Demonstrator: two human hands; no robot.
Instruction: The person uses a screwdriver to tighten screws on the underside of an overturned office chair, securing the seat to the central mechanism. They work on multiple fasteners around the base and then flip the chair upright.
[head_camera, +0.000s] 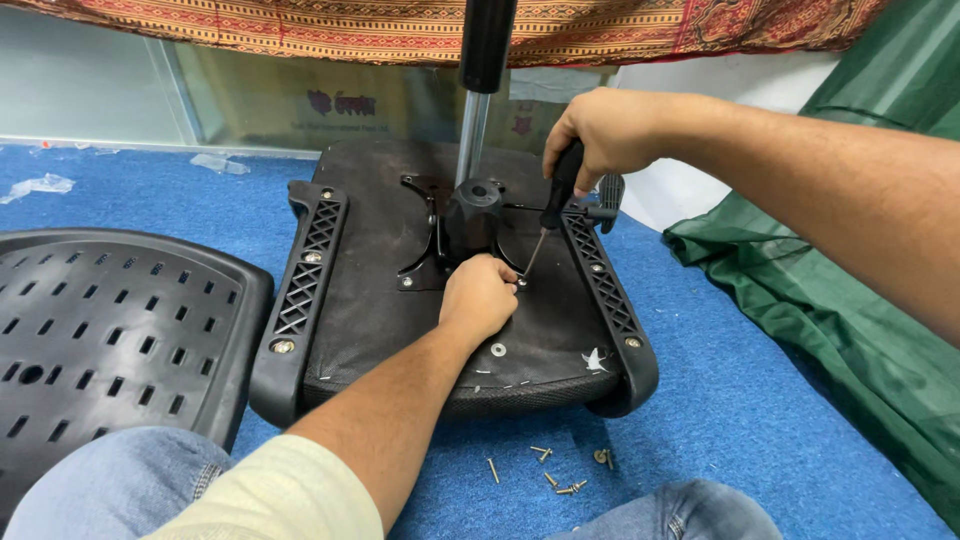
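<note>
**Chair seat (540, 330) upside down on blue carpet (760, 400), being worked on with a screwdriver (556, 200)**

Seat lying in the middle of the view, underside up, with a black mechanism housing (472, 215) and a chrome column (472, 135) rising from its centre. Right hand (600, 135) reaching in from the right, forearm angled down, fingers wrapped tight around the black screwdriver handle, thin shaft slanting down-left to the metal plate. Left hand (478, 298) extended from below, fingers curled closed at the screwdriver's tip, just beside the housing; whether anything is pinched there cannot be told.

Seat underside of dark, dusty fabric, edged by two black plastic lattice rails (305, 290) with metal bolts. Perforated black plastic backrest panel (100, 320) at left, touching the seat's edge. Loose brass-coloured screws (560, 480) scattered on the carpet near the seat's front edge. Green cloth (860, 330) bunched at right. Red and orange patterned cloth (350, 25) hanging across the top, above a glass panel bearing a small dark red sticker (340, 103).
</note>
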